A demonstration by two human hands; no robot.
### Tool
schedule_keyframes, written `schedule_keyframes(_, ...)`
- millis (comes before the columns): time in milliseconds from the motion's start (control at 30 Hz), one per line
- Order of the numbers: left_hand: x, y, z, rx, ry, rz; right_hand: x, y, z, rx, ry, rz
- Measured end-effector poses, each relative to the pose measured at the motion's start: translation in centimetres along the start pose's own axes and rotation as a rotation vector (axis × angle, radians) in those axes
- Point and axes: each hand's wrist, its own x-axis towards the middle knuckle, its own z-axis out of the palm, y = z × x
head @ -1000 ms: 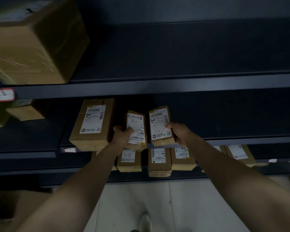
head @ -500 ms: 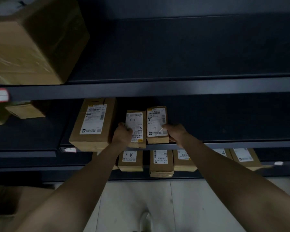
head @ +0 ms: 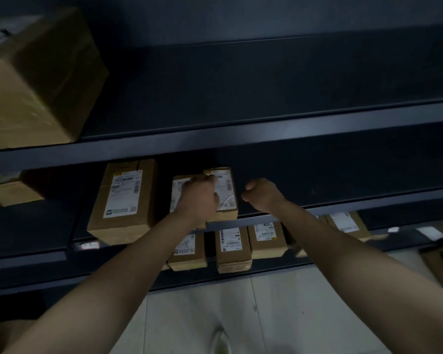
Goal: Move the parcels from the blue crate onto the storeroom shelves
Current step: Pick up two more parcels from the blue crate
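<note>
Head view: two small parcels sit side by side on the middle shelf (head: 343, 204), just right of a larger labelled box (head: 123, 200). The left hand (head: 198, 198) lies over the left small parcel (head: 177, 190), fingers curled down across its label, touching the neighbouring right small parcel (head: 226, 192). Whether it truly grips cannot be told. The right hand (head: 262, 194) hovers just right of that pair, curled into a loose fist, holding nothing and clear of the cardboard. Below, a row of labelled parcels (head: 232, 247) lines the lower shelf. A big taped carton (head: 36, 80) fills the upper shelf's left end
</note>
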Motion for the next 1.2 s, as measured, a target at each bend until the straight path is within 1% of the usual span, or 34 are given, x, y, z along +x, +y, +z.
schedule_keyframes(133, -0.6, 6.7, -2.3, 0.102, -0.034, 0.287, -4.6, 1.0, -5.0, -0.223, 0.064, -0.027)
schedule_keyframes(233, -1.4, 12.8, -4.3, 0.177, -0.029, 0.536, -9.4, 2.7, -9.1, -0.397, 0.194, 0.055)
schedule_keyframes(333, -2.6, 18.9, -6.6, 0.146, -0.007, 0.752, -14.6, 4.8, -13.9, -0.424, 0.320, 0.154)
schedule_keyframes(400, -3.5, 22.6, -7.7, 0.123, 0.053, 0.855, -18.1, 6.5, -16.9, -0.427, 0.431, 0.221)
schedule_keyframes(500, -4.9, 28.0, -8.5, 0.135, 0.152, 0.974, -23.3, 9.3, -20.6, -0.507, 0.610, 0.276)
schedule_keyframes(567, -5.9, 31.5, -8.5, 0.165, 0.213, 1.052, -26.5, 11.3, -22.4, -0.573, 0.691, 0.314)
schedule_keyframes(733, -9.9, 41.1, -7.8, 0.226, 0.335, 1.200, -34.7, 16.9, -25.2, -0.610, 0.826, 0.432)
schedule_keyframes(867, -14.2, 49.0, -6.9, 0.151, 0.438, 1.332, -41.7, 21.5, -27.3, -0.665, 0.935, 0.548)
schedule_keyframes(1067, -21.8, 60.4, -4.3, 0.005, 0.477, 1.526, -53.4, 28.1, -28.4, -0.681, 1.087, 0.768)
schedule_keyframes(1200, -27.2, 67.3, -1.7, -0.044, 0.444, 1.674, -60.3, 32.7, -28.1, -0.619, 1.132, 0.955)
